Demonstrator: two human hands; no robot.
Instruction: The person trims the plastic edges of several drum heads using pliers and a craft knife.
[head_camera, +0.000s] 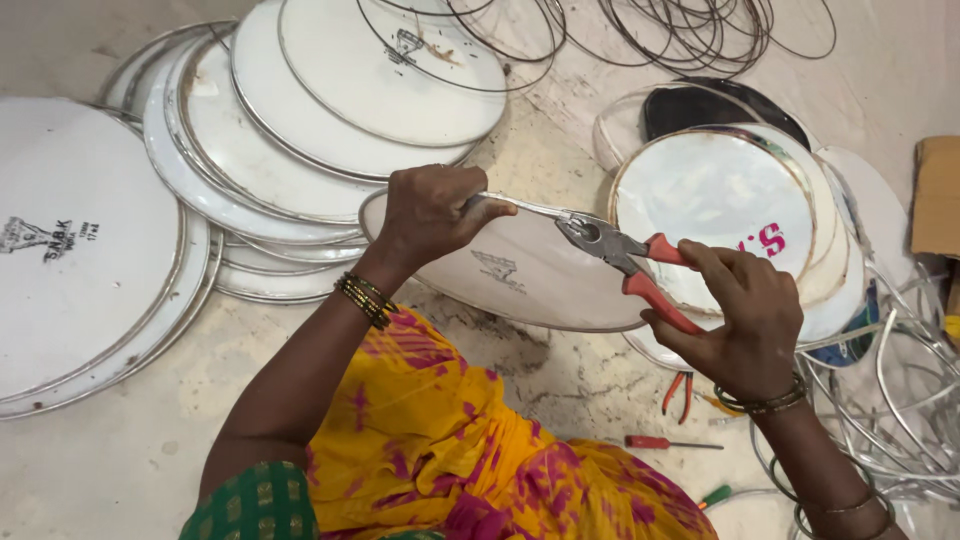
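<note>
— Gripping the drumhead at its metal rim, are you?

— Yes, I am holding it tilted above the floor in front of my lap, my left hand closed around the rim's upper edge. My right hand is squeezing the red-handled pliers, and their jaws are biting on that same rim.

— How far along does it look?

— I am judging it early: the skin is still sitting in its hoop. Whole drumheads are stacking up to my left, while bare skins are lying on my right, with loose hoops beside them.

— Other tools?

— A second pair of pliers and a red screwdriver are lying on the floor near my right knee.
</note>
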